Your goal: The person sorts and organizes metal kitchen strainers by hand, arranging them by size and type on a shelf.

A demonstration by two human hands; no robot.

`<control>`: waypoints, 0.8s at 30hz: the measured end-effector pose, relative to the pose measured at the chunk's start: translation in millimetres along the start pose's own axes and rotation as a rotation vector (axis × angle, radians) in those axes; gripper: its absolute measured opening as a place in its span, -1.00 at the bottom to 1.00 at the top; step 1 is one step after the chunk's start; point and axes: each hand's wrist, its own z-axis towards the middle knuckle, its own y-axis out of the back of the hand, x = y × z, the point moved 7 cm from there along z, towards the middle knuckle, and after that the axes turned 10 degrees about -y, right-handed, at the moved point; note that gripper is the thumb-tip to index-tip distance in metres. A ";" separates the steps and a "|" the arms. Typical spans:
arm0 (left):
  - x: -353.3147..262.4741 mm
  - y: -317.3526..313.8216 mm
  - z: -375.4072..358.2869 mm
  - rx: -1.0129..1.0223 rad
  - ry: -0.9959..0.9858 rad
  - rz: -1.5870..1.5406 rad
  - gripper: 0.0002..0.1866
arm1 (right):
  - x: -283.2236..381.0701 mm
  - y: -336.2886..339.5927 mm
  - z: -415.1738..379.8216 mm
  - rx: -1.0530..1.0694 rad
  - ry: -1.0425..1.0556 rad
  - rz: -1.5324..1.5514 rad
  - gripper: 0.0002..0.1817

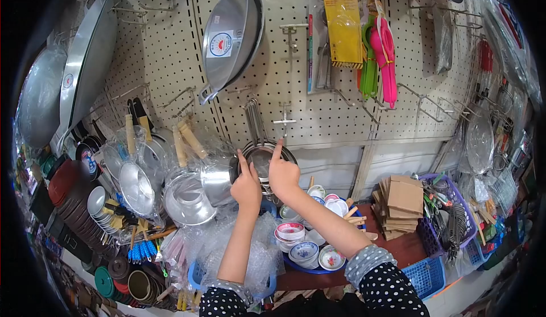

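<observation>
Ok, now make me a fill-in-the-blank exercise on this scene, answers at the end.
1. The bare left hand and bare right hand each extend an ____ finger near the long-handled round metal utensils.
2. The black cloth sleeves are patterned with white ____.
3. The long slim plastic item hanging just right of the bright green plastic one is bright ____.
4. The flat brown cardboard pieces are piled beside a plastic basket coloured ____.

Missing words: index; dots; pink; purple.

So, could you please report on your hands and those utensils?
Left hand, right hand: index fingers extended, contact unclear. Round metal utensils: handles up, partly hidden. Wall hook beside handles.
</observation>
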 end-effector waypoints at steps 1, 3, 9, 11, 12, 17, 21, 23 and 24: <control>-1.8 5.5 -3.1 0.014 0.015 -0.031 -0.14 | -0.7 3.5 -1.2 -0.011 0.014 0.010 0.08; -2.9 22.5 -7.1 -0.003 0.036 -0.109 -0.16 | -2.5 15.1 -7.5 -0.010 -0.004 0.082 0.06; -28.1 64.1 -63.4 -0.106 0.159 -0.444 -0.21 | -53.7 62.4 -58.4 -0.008 -0.055 0.199 0.06; -31.9 62.4 -82.8 -0.154 0.188 -0.571 -0.24 | -76.3 73.7 -79.1 0.152 -0.120 0.242 -0.01; -33.8 59.2 -92.1 -0.190 0.197 -0.569 -0.39 | -87.2 81.0 -89.9 0.187 -0.130 0.230 -0.05; -112.1 54.5 -127.8 0.054 0.011 -0.772 -0.73 | -150.5 113.1 -142.6 0.031 -0.024 0.402 -0.34; -207.5 55.2 -158.2 0.180 -0.388 -0.861 -0.73 | -204.4 172.9 -173.4 0.003 -0.043 0.351 -0.50; -257.5 56.9 -172.5 0.230 -0.510 -0.938 -0.73 | -237.5 199.4 -185.7 -0.022 -0.052 0.316 -0.51; -281.4 58.6 -179.3 0.306 -0.549 -1.025 -0.72 | -256.9 209.9 -193.1 0.000 -0.082 0.317 -0.51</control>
